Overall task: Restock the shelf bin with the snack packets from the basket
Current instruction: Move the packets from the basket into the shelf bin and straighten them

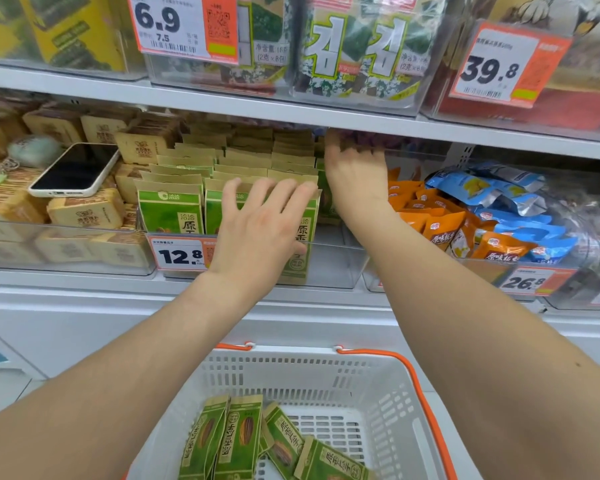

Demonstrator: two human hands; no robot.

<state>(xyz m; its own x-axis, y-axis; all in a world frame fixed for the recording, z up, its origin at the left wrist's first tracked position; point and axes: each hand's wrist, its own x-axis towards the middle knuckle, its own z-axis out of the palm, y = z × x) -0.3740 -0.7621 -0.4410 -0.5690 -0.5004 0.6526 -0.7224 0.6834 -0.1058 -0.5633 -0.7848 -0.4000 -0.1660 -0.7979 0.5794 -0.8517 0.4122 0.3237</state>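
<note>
A clear shelf bin (333,265) on the middle shelf holds rows of upright green snack packets (170,209). My left hand (260,230) lies flat with fingers spread against the front row of packets, pressing on them. My right hand (355,168) reaches deep into the right rear of the bin, under the shelf above, with fingers curled; what it holds is hidden. Below, a white basket (388,403) with orange handles holds several green packets (243,438) lying loose in its front left.
A phone (75,169) rests on brown packets in the left bin. Orange and blue packets (482,216) fill the right bin. Price tags 12.8 (179,256) and 26.8 (523,282) hang on the bin fronts. The upper shelf edge (222,105) sits close above the hands.
</note>
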